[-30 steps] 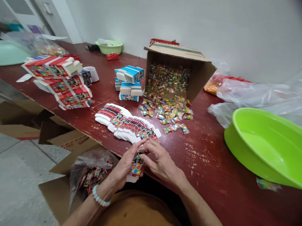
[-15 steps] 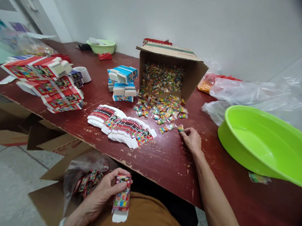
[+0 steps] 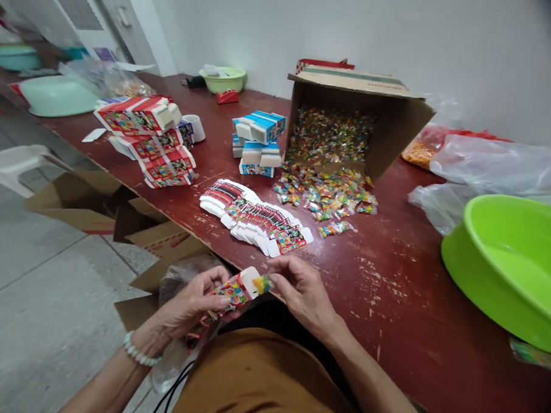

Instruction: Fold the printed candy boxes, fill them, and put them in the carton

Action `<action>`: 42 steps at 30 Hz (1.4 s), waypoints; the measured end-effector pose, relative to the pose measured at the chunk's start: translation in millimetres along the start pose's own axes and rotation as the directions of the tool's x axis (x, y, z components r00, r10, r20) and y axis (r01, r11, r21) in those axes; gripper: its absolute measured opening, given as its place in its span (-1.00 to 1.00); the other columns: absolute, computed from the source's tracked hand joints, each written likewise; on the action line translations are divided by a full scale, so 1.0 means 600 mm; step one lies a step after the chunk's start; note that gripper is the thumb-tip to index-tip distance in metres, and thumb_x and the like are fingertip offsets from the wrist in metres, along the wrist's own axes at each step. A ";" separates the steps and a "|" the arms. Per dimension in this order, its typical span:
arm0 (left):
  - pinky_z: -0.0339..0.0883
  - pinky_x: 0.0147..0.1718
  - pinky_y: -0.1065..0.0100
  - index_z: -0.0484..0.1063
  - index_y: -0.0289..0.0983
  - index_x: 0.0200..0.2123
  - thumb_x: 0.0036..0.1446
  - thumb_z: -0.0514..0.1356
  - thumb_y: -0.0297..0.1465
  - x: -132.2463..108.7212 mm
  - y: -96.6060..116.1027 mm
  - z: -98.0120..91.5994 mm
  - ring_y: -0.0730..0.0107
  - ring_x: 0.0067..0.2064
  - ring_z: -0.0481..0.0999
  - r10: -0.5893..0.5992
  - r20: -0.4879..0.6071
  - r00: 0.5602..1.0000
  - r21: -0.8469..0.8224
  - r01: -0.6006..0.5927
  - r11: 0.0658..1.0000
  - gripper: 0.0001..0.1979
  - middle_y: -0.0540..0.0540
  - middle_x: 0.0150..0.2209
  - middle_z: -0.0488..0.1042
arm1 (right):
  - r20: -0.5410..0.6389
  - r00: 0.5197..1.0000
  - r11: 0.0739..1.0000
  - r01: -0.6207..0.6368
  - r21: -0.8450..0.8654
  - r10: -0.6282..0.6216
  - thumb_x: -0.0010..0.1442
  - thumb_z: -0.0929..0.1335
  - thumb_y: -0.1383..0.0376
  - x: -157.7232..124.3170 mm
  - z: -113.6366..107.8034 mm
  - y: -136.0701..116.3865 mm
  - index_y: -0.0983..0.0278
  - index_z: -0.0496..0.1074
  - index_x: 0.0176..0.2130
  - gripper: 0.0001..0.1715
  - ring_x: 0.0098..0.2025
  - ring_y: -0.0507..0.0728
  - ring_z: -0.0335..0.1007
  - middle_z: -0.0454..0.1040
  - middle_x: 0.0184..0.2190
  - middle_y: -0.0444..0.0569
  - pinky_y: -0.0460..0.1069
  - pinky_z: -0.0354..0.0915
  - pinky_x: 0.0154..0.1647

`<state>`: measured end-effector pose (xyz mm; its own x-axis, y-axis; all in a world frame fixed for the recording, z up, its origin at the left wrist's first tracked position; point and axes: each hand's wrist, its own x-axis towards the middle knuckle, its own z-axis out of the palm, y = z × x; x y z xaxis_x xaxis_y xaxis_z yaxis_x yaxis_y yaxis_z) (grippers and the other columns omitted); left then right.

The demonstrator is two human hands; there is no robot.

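Note:
My left hand [image 3: 207, 298] is closed around a small printed candy box [image 3: 236, 292], tilted so that its end with the white flap points up and right. At that end, my right hand [image 3: 302, 288] pinches a clear packet of colourful candy [image 3: 262, 284]; whether the packet is partly inside the box I cannot tell. Just beyond my hands, a fanned row of flat red printed boxes [image 3: 261, 224] lies on the dark red table [image 3: 345, 282]. Behind it, more candy packets [image 3: 333, 191] spill out of a cardboard carton [image 3: 397, 126] lying on its side.
Stacked red boxes [image 3: 154, 146] stand at the left, blue boxes [image 3: 260, 133] in the middle. A large green basin [image 3: 486, 282] occupies the right, beside clear plastic bags [image 3: 487, 161]. Below the table's left edge are open cartons [image 3: 84, 204] and a white plastic stool [image 3: 22, 162].
My right hand has come from the table with a candy packet to the box's end. My left hand has raised and turned the box. The view has swung left.

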<state>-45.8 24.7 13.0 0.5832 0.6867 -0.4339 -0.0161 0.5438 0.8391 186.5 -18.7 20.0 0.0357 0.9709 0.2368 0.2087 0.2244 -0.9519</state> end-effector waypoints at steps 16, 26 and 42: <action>0.30 -0.44 0.46 0.34 -0.25 -0.03 -0.01 0.33 -0.39 0.039 -0.045 0.101 0.54 -0.45 0.41 0.183 0.101 0.978 -0.058 -0.178 0.982 -0.56 -0.01 -0.27 0.44 | -0.212 0.976 0.996 -0.070 -0.058 0.056 0.15 0.42 0.26 0.020 0.013 -0.006 0.24 0.47 -0.38 -0.90 -0.44 0.08 0.43 0.53 -0.46 -0.11 -0.05 0.31 -0.39; 0.31 -0.45 0.43 0.41 -0.28 -0.02 0.05 0.31 -0.29 0.038 -0.031 0.114 0.46 -0.44 0.40 0.257 -0.036 0.966 -0.029 -0.258 0.966 -0.58 -0.03 -0.38 0.48 | -0.201 0.976 0.994 0.076 -0.075 -0.090 0.11 0.42 0.34 0.004 0.023 0.010 0.18 0.50 -0.29 -0.90 -0.24 0.14 0.41 0.51 -0.32 -0.08 0.02 0.31 -0.18; 0.46 -0.57 0.40 0.46 -0.24 -0.08 0.15 0.26 -0.20 0.044 -0.024 0.113 0.40 -0.42 0.48 0.116 -0.095 0.989 -0.305 -0.140 0.942 -0.68 -0.06 -0.27 0.50 | 0.029 1.000 0.972 0.002 0.234 -0.009 0.14 0.47 0.21 -0.004 0.011 0.031 0.20 0.58 -0.35 -0.89 -0.23 0.13 0.45 0.52 -0.26 -0.03 0.00 0.39 -0.22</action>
<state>24.7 2.5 11.7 0.4976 0.7878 -0.3629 -0.3441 0.5633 0.7512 183.6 -16.0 0.4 0.0058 0.9709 0.2393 -0.0258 0.2394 -0.9706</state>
